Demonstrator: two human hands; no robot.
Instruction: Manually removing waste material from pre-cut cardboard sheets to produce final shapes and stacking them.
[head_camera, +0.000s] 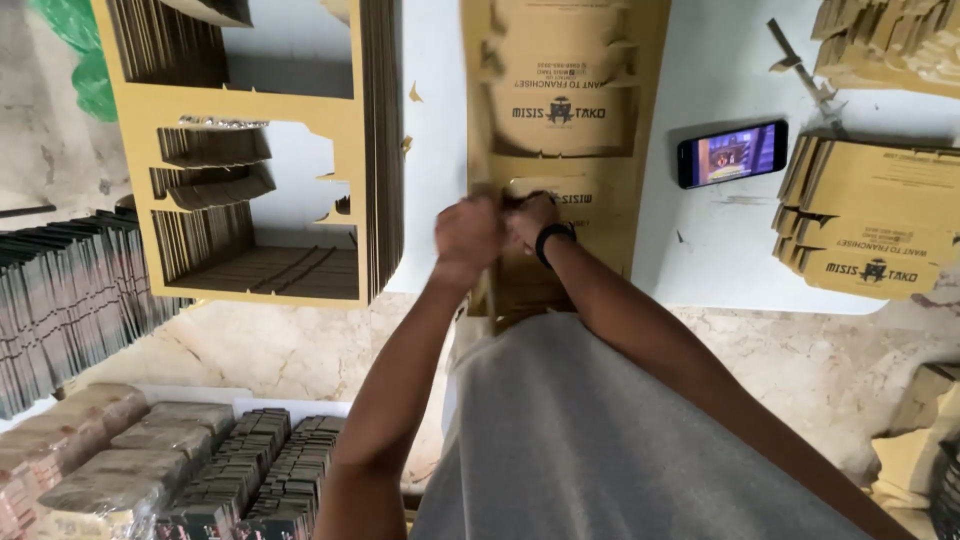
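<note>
A tall stack of printed tan die-cut cardboard sheets (560, 90) lies on the white table (720, 250) straight ahead of me. My left hand (467, 236) is closed in a fist at the near end of the stack. My right hand (530, 216), with a black band on its wrist, is pressed against it and grips the same near end of the top sheet. Both hands are slightly blurred, and the fingers hide what exactly they pinch.
A stack of punched-out cardboard frames (250, 150) stands to the left. A lit phone (732, 153) lies on the table to the right, beside piles of punched box blanks (870, 225). Bundled cardboard pieces (170, 470) sit on the floor at lower left.
</note>
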